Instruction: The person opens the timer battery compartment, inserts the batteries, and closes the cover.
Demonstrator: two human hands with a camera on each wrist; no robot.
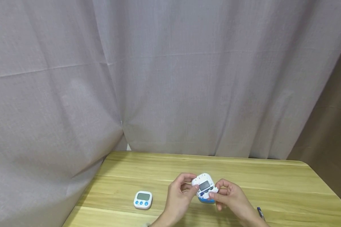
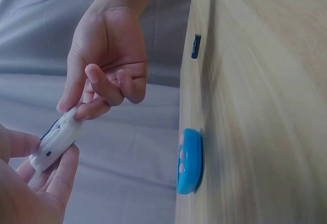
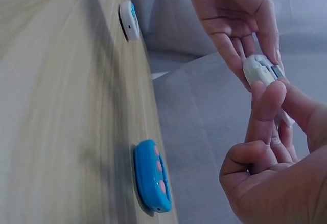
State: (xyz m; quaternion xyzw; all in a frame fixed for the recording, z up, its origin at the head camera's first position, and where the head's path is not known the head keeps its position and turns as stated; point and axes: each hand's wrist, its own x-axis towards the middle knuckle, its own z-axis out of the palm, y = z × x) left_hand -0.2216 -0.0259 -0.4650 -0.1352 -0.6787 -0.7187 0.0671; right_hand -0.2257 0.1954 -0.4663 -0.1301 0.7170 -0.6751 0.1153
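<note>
A white digital timer [image 1: 203, 180] is held up between both hands, a dark rectangle and an uncovered slot on the side facing the head camera. My left hand [image 1: 179, 197] grips it from the left, thumb on its face and fingers behind. At its lower right, the thumb and fingers of my right hand [image 1: 233, 199] pinch a white cover piece [image 1: 213, 191] beside the slot. The right wrist view shows the timer [image 3: 258, 70] edge-on, partly hidden by fingers. Below it on the table lies a blue timer [image 2: 190, 161] with pink buttons.
Another white timer [image 1: 143, 200], with blue buttons, lies to the left on the wooden table [image 1: 272, 179]. A small dark blue battery [image 2: 195, 46] lies at the right, near my right forearm. Grey curtains [image 1: 187, 94] hang behind the table.
</note>
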